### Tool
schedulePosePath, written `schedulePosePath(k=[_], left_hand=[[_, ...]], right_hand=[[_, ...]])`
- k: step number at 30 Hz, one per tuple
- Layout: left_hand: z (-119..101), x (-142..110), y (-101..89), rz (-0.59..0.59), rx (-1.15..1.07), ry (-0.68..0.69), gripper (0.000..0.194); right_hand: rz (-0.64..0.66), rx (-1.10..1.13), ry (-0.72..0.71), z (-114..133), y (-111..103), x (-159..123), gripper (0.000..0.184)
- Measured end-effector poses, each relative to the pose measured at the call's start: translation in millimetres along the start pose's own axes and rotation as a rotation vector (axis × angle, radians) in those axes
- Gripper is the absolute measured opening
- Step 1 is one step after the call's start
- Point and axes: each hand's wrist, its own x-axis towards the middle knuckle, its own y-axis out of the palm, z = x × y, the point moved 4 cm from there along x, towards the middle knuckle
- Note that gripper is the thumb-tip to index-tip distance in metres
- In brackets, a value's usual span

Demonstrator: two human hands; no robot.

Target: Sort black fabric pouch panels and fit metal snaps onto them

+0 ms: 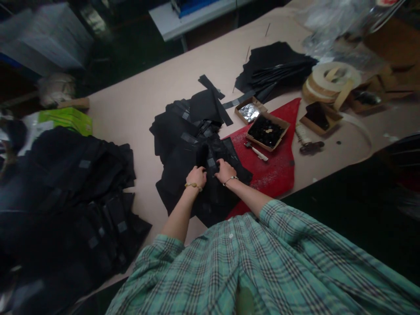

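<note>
A heap of flat black fabric pieces lies on the table in front of me, some with small grey patches. Both hands are over its near part, a short gap between them. My left hand, with a bracelet at the wrist, has its fingers curled at the edge of a black fabric piece. To the right, my right hand, also wearing a bracelet, pinches black fabric beside a grey patch. The fingertips of both hands are partly lost against the dark cloth.
A red sheet lies right of the heap, bearing a box of small black parts and a white-handled tool. Beyond are tape rolls, a hammer and stacked black pieces. More black pieces cover the left side.
</note>
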Motion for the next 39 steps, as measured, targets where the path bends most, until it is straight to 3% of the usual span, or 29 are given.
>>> schedulePosePath(k=[2,4,6,10,12,14,17,21,24,26,28,32,36,39], left_hand=[[0.4,6.7,11.1,-0.043,-0.131,-0.052,0.036],[7.7,10.7,15.6,-0.079,-0.292,-0.097,0.043],[18.6,13.7,18.5,-0.079,-0.457,-0.113,0.045],[42.5,12.1,20.3,-0.087,-0.641,-0.135,0.029],[50.0,4.1,15.8,-0.142,-0.596,-0.124,0.027],[50.1,-7.5,8.6,-0.220,-0.505,-0.072,0.037],[37.3,-21.1,3.4,-0.255,-0.435,0.016,0.045],[20.5,-18.3,15.2,-0.156,-0.488,-0.053,0.035],[24.0,-10.8,26.2,-0.170,-0.578,-0.179,0.042],[30.7,-7.8,30.3,-0.193,-0.611,-0.211,0.044],[38.0,-6.9,30.5,-0.202,-0.622,-0.212,0.044],[47.6,-10.3,16.6,-0.220,-0.560,-0.170,0.042],[39.9,-17.3,-1.7,-0.275,-0.354,-0.017,0.042],[29.3,-20.6,0.5,-0.225,-0.330,0.052,0.050]], right_hand=[[0.013,0.060,0.031,0.9,0.6,-0.2,0.043],[-0.010,0.144,-0.025,8.1,4.6,-6.5,0.034],[-0.001,0.242,-0.185,21.6,12.4,-18.4,0.031],[0.171,0.386,-0.477,38.0,27.5,-44.4,0.034],[0.078,0.436,-0.421,25.7,23.2,-46.6,0.034],[-0.064,0.463,-0.257,3.7,15.7,-43.5,0.035],[-0.065,0.440,-0.112,-17.3,15.1,-38.9,0.033],[0.051,0.327,-0.271,-1.9,29.7,-41.4,0.031],[0.136,0.281,-0.416,14.0,41.1,-46.1,0.030],[0.159,0.326,-0.434,15.2,44.0,-46.1,0.030],[0.108,0.414,-0.377,9.5,42.6,-42.4,0.033],[-0.036,0.616,-0.083,-5.1,39.5,-29.3,0.042],[0.071,0.796,0.235,-0.8,43.7,-13.6,0.046],[0.197,0.830,0.407,9.7,44.6,-6.7,0.046]])
